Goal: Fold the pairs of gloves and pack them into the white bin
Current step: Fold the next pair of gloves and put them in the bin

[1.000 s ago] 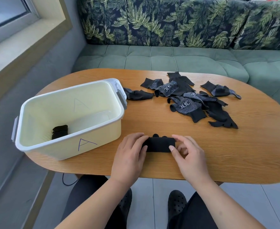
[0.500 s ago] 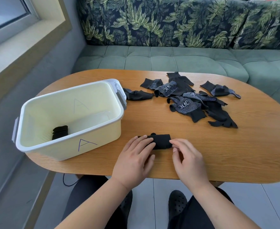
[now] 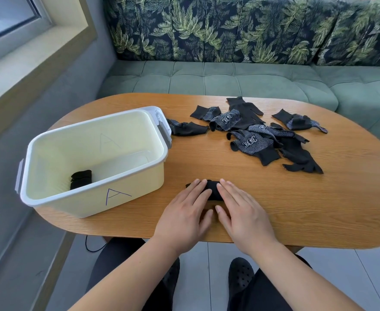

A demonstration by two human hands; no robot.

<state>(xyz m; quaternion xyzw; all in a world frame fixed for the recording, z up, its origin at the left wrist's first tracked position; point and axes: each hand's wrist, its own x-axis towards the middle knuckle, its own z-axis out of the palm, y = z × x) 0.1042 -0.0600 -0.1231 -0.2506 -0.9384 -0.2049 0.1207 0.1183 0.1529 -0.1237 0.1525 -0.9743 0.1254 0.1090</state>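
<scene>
Glove pair, soft and light, lies folded on the near worktop right of the white bin, under left hand and right hand, each grip spread flat; probably best pinched across its fold.

One white bin, two folded glove bundles

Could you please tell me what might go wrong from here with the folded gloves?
The folded bundle is only pressed flat under the left hand and right hand, so it may spring open when lifted toward the white bin. The loose gloves lie tangled and overlapping, so pulling one could drag others or mismatch a pair.
</scene>
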